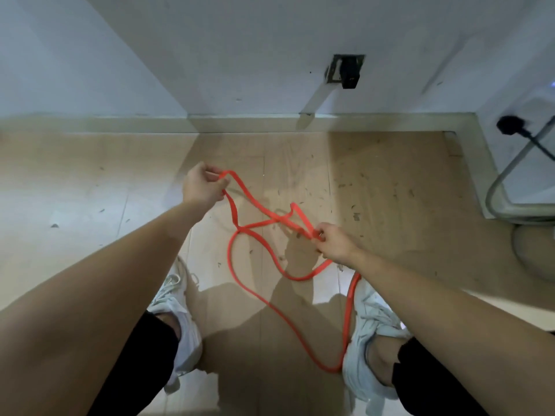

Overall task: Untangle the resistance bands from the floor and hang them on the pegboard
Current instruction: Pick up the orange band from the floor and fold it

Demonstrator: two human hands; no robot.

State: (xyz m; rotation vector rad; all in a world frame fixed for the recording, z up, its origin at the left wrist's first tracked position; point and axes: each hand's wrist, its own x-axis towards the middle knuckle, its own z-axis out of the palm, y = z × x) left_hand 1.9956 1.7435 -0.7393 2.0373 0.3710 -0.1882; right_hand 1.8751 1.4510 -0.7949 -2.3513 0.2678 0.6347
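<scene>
A long orange-red resistance band hangs in crossed loops between my two hands above the wooden floor. My left hand pinches one end loop at the upper left. My right hand pinches another fold of the band at the right. Between them the strands cross in a tangle near the middle. A long loop drops down between my feet and runs beside my right shoe. No pegboard is in view.
My two white shoes stand on the dusty wooden floor. A white wall with a baseboard lies ahead, with an open wall box. At the right are a black plug and a grey hose.
</scene>
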